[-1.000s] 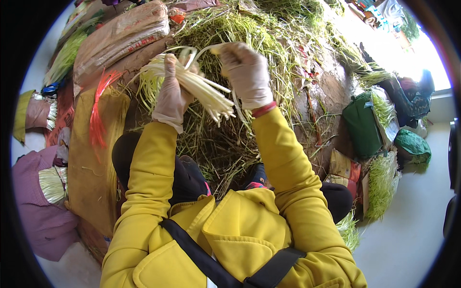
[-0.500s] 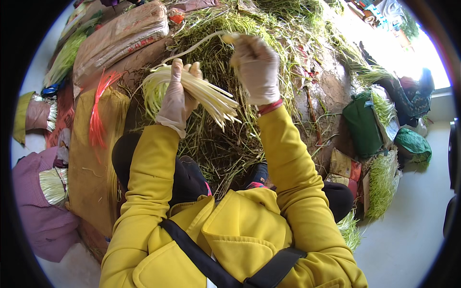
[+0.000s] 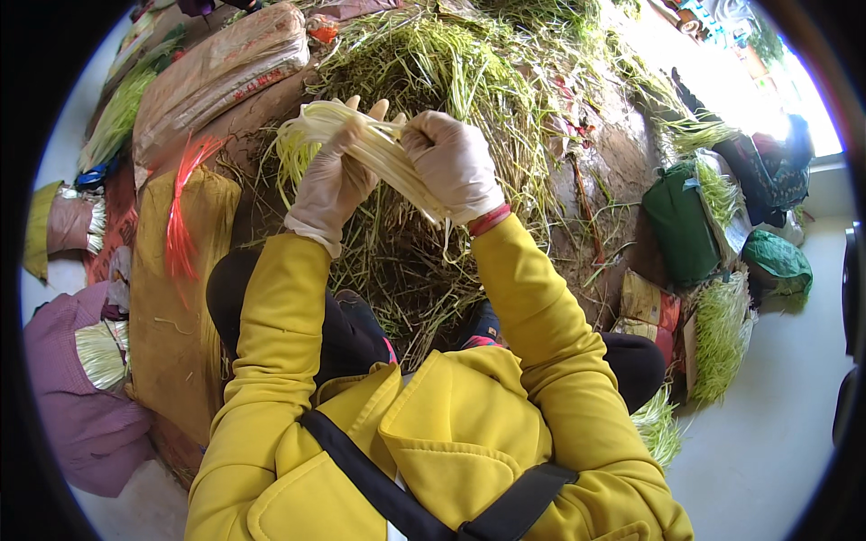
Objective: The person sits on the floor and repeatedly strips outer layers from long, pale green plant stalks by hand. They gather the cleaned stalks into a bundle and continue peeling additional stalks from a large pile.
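Drew the right hand (image 3: 454, 165) back leftward since the earlier frame, from well apart to touching the bundle of pale stems (image 3: 395, 171). Gripping that bundle in the left hand (image 3: 334, 187) between thumb and fingers, some fingertips poking up past the stems. Clenching the right fingers against the bundle's side; cannot tell whether around one stem or several. Holding the bundle tilted down to the right, over the heap of green stalks (image 3: 442, 63), blocking part of it from sight. Covering parts of the bundle with both hands. To the left, see red strips (image 3: 183, 212) draped over a yellow-brown block (image 3: 176, 334), a pale wrapped parcel (image 3: 221, 86) beyond, and a purple cloth (image 3: 77, 424) around more stems (image 3: 101, 354). To the right, see a green bag (image 3: 678, 225), a smaller green sack (image 3: 778, 263) near it, and loose stalks (image 3: 723, 338) below.
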Available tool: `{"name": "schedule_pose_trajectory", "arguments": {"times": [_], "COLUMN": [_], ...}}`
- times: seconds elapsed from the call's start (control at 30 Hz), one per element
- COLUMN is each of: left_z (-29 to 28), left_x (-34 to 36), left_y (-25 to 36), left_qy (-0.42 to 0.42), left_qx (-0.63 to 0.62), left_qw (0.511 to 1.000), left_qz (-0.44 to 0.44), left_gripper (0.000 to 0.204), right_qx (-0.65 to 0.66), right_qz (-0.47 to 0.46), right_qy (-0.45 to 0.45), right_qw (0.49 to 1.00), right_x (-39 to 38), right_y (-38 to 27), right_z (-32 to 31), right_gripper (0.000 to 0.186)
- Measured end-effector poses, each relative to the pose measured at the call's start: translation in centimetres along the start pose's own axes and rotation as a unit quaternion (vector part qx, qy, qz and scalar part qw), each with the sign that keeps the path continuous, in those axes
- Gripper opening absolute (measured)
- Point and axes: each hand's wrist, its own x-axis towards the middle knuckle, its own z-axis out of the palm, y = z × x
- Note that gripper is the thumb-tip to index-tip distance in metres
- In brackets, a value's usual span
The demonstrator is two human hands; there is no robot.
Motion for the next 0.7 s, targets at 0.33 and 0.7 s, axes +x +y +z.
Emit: {"name": "schedule_pose_trajectory", "arguments": {"times": [0.33, 0.7], "left_z": [-0.1, -0.6], "left_x": [0.0, 0.3], "left_y": [4.1, 5.8], "left_qy": [0.034, -0.060], "left_qx": [0.018, -0.129], "left_qw": [0.995, 0.983], "left_qz": [0.095, 0.113], "left_gripper": [0.023, 0.013], "right_qx": [0.197, 0.031], "right_qz": [0.011, -0.107], "right_qy": [-0.057, -0.104], "right_qw": [0.979, 0.988], "right_x": [-3.9, -4.5], "right_y": [2.2, 2.9], "right_z": [-1.6, -2.9], "right_gripper": [0.019, 0.037]}}
